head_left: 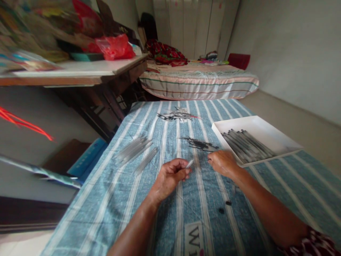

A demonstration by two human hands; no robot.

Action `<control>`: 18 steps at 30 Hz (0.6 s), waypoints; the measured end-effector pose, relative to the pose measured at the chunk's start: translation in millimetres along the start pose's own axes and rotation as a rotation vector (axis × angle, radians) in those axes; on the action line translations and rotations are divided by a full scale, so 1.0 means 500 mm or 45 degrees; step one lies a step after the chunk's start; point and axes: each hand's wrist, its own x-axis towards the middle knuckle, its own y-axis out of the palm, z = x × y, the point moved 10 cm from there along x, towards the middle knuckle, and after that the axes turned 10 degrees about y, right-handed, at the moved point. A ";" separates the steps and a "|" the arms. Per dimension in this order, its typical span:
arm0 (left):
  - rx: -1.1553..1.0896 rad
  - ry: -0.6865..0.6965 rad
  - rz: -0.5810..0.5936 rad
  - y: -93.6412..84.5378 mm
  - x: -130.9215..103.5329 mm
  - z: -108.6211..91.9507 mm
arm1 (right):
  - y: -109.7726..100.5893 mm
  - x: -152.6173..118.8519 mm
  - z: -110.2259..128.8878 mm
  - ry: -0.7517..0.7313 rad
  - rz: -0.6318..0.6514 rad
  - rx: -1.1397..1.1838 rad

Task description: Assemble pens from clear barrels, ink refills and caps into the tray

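My left hand [168, 176] is closed in a pinch on a clear pen barrel [190, 163], whose end sticks out past the fingertips. To its right, my right hand [224, 163] has its fingers pinched together just in front of a pile of thin black pen refills [201, 144]. Whatever sits in those fingers is too small and blurred to make out. Several clear barrels [134, 147] lie left of my left hand, with a few more beside them. Two small black pieces [228, 203] rest on the cloth nearer to me.
Right of my hands stands a white box [286, 144] with several dark-filled pens [246, 145]. Another pile of thin parts [178, 115] lies at the far end of the striped cloth [106, 199]. Beyond are a bed [199, 83] and a side table [80, 71] holding red bags.
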 end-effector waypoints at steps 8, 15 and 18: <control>-0.030 -0.043 0.106 0.025 -0.008 0.004 | -0.023 -0.043 0.025 -0.127 0.175 1.579; -0.042 -0.034 0.138 0.033 -0.010 0.001 | -0.013 -0.067 0.057 -0.167 0.276 2.201; -0.038 -0.038 0.136 0.034 -0.011 0.002 | -0.008 -0.064 0.055 -0.159 0.262 2.242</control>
